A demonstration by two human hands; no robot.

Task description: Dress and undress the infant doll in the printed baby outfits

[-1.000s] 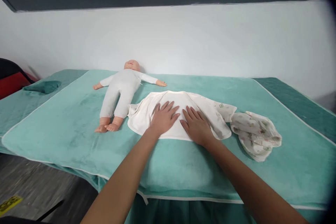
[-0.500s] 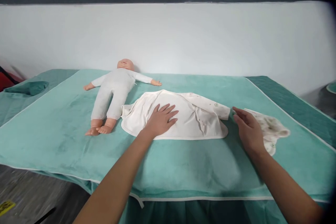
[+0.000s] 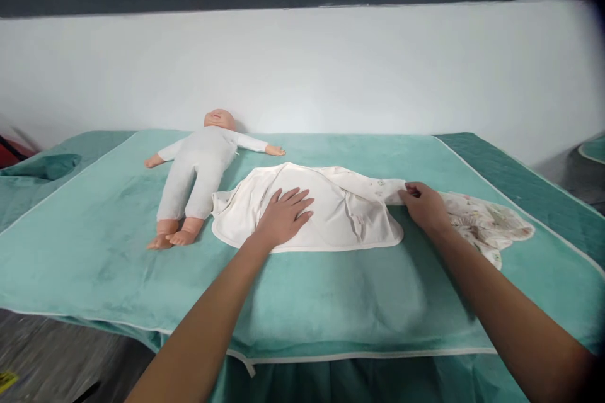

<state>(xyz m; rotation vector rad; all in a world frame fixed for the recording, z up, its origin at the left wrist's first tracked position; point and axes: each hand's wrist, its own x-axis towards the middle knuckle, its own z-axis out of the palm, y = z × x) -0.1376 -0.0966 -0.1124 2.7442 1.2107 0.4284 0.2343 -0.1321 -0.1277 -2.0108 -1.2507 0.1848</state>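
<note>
A cream baby garment (image 3: 340, 208) lies spread on a teal towel (image 3: 302, 289). My left hand (image 3: 283, 217) rests flat on its middle, fingers stretched out. My right hand (image 3: 423, 206) is curled at the garment's right sleeve end, fingers pinched on the cuff. A baby doll (image 3: 198, 167) in a pale grey suit lies on its back to the left, arms spread, its feet near the garment's left edge.
A crumpled printed cloth (image 3: 486, 223) lies just right of my right hand. A darker green cover (image 3: 510, 170) shows under the towel at the right, a folded green cloth (image 3: 45, 165) at far left. A white wall stands behind; the table's front edge is near me.
My right hand left the garment's middle, swung right past its edge, then came back to close on the sleeve end. My left hand stayed flat in place.
</note>
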